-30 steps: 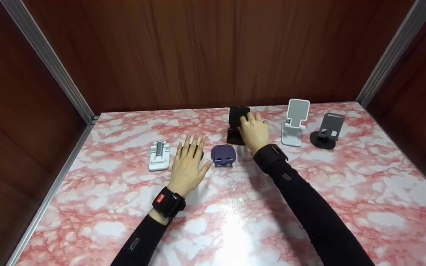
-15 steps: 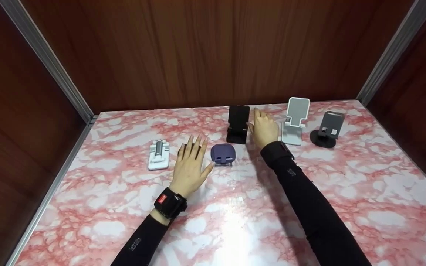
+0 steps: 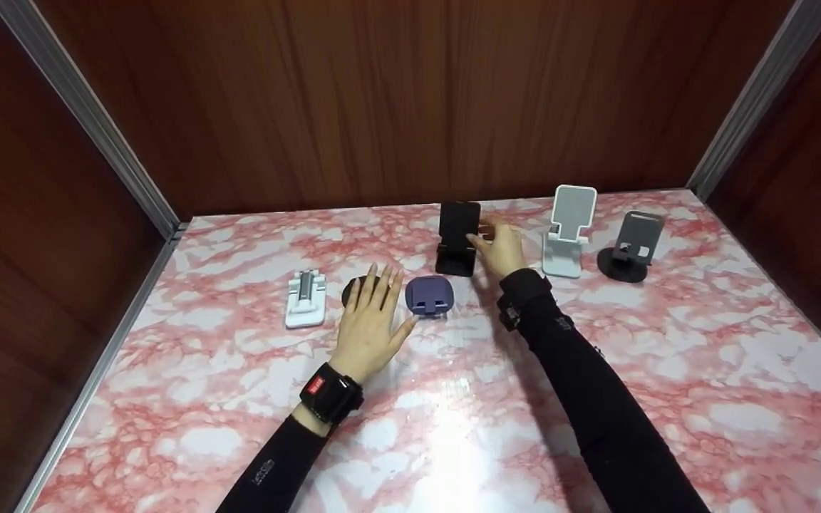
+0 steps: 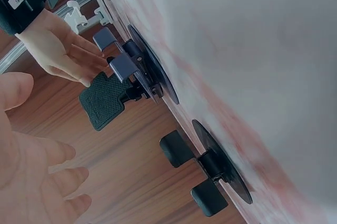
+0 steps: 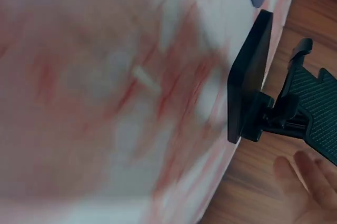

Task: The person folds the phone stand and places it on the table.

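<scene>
A black phone stand (image 3: 458, 239) stands raised at the back middle, its plate upright on a rectangular base. My right hand (image 3: 503, 248) is at the plate's right edge, thumb overlapping the edge in the head view. In the right wrist view, the fingers (image 5: 303, 182) are extended close to the stand's ridged plate (image 5: 318, 108), with a gap showing. My left hand (image 3: 368, 328) lies flat with straight fingers, overlapping a round black phone stand (image 3: 355, 291) in the head view. The left wrist view shows that stand (image 4: 210, 166) apart from the palm.
A folded purple phone stand (image 3: 430, 296) sits between the hands. A folded white one (image 3: 306, 303) stands left of my left hand. A raised white stand (image 3: 573, 214) and a grey stand on a round base (image 3: 637, 239) are at right. Wood panels (image 3: 382, 107) border the marbled table.
My right hand moves off the black stand's plate to the right, then turns so its thumb comes back to the plate's right edge. My left hand stays nearly in place.
</scene>
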`<state>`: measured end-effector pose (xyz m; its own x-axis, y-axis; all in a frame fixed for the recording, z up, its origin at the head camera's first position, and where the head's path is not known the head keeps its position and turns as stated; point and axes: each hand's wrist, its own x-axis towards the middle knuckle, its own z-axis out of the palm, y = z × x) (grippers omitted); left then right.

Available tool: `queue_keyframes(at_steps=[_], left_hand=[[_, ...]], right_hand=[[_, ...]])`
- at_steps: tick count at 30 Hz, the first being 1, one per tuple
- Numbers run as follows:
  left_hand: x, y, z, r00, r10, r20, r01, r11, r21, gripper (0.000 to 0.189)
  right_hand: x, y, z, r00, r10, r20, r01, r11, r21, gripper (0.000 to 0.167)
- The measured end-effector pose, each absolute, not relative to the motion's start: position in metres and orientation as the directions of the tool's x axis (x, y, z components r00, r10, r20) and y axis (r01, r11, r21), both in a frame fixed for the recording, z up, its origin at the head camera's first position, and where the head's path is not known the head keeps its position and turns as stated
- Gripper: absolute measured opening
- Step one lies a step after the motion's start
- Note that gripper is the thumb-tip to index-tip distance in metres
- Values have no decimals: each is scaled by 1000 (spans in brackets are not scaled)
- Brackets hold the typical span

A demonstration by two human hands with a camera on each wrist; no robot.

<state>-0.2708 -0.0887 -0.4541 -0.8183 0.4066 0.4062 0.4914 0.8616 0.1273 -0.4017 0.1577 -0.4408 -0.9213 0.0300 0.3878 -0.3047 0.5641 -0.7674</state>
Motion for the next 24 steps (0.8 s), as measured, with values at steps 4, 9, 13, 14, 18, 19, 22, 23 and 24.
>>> queue_keyframes(at_steps=[4,9,13,14,18,19,22,23,24], left_hand=[[-270,-89,-454,-823,407,397,485,866,118,71],[-270,-88,-456,-822,412,393,490,863,121,70],[-271,-86,-455,-823,414,388,492,861,126,70],[-271,-85,-455,-824,414,387,493,861,128,70],[-271,-85,-455,-830,412,376,487,864,127,70],[-271,-85,-455,-828,414,379,490,862,129,70],[-270,-85,-455,-829,416,374,489,863,125,70],[-270,-86,-455,-829,417,373,490,862,126,71],[-270,-86,-455,-829,419,371,492,862,124,71]], right_hand=[[-405,156,-445,-940,30,341,-297,427,-854,33],[-407,154,-447,-970,58,236,-211,281,-936,33],[-409,156,-446,-977,125,173,-145,208,-967,30],[-409,157,-446,-974,142,174,-146,184,-972,28],[-410,162,-446,-965,178,192,-183,64,-981,14],[-410,163,-446,-964,181,195,-189,49,-981,11],[-409,166,-443,-966,175,188,-189,12,-982,9],[-408,166,-442,-967,176,182,-185,1,-983,9],[-408,167,-441,-967,178,180,-183,-2,-983,10]])
